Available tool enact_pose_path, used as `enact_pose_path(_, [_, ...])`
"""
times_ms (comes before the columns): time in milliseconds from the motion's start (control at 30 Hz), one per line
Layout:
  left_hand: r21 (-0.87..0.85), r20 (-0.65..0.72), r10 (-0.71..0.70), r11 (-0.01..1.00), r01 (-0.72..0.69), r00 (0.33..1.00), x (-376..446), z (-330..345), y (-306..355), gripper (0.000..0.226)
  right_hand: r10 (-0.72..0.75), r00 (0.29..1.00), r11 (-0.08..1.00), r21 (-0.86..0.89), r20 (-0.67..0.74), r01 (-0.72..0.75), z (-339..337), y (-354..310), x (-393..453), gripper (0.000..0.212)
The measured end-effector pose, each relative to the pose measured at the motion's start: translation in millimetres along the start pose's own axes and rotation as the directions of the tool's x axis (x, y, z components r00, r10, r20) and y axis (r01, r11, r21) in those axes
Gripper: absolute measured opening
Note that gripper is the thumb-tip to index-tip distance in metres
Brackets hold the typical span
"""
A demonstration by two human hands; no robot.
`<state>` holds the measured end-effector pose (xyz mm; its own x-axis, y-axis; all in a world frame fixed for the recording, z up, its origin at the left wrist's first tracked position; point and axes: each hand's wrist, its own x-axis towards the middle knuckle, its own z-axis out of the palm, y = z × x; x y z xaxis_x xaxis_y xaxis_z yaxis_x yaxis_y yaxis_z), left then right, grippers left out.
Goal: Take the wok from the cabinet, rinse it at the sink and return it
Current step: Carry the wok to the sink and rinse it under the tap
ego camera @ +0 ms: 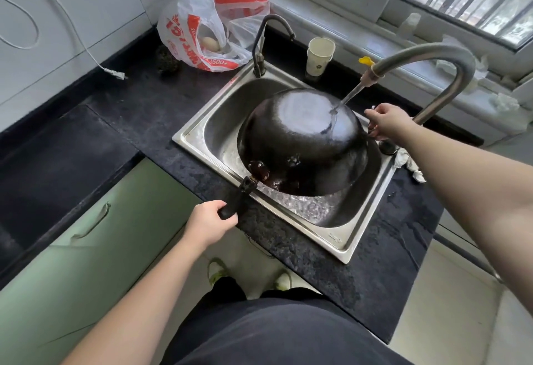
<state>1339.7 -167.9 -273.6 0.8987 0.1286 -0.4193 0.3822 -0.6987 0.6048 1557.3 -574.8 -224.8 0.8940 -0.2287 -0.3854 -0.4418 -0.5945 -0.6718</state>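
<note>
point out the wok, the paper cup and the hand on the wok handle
wok (pixel 300 131): head view, upturned underside
paper cup (pixel 318 57): head view, side wall
left hand (pixel 209 223): head view, back of the hand

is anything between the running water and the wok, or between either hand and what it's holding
Nothing visible. The stream from the tap lands straight on the upturned wok over the sink. The left hand grips the wok handle directly; the right hand rests at the tap's base, its fingers partly hidden.
</note>
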Motion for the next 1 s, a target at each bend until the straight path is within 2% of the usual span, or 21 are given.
enact_pose_path(367, [0.091, -0.038, 0.001, 0.996, 0.002, 0.999, -2.5, -10.3, -6.1, 0.019, 0.003, 1.0, 1.0, -0.012, -0.018, -0.003, 2.6, 1.3, -0.4, 0.026])
enact_pose_path(633, [0.157, -0.072, 0.02, 0.988, -0.009, 0.997, -1.7, -12.3, -4.6, 0.029, -0.003, 0.996, 1.0, -0.029, -0.093, 0.0, 8.8, 4.2, -1.4, 0.03])
enact_pose_path(800, [0.223, -0.097, 0.024, 0.975, -0.002, 0.995, 0.3, -19.6, -1.9, 0.048, -0.008, 0.994, 1.0, -0.031, -0.106, 0.005, 9.9, 2.5, -5.8, 0.028])
enact_pose_path(1000, [0.304, -0.108, 0.045, 0.953, -0.011, 0.993, 2.8, -36.6, -2.3, 0.038, -0.016, 0.984, 0.997, -0.071, -0.179, 0.003, 14.8, 2.2, -10.7, 0.03])
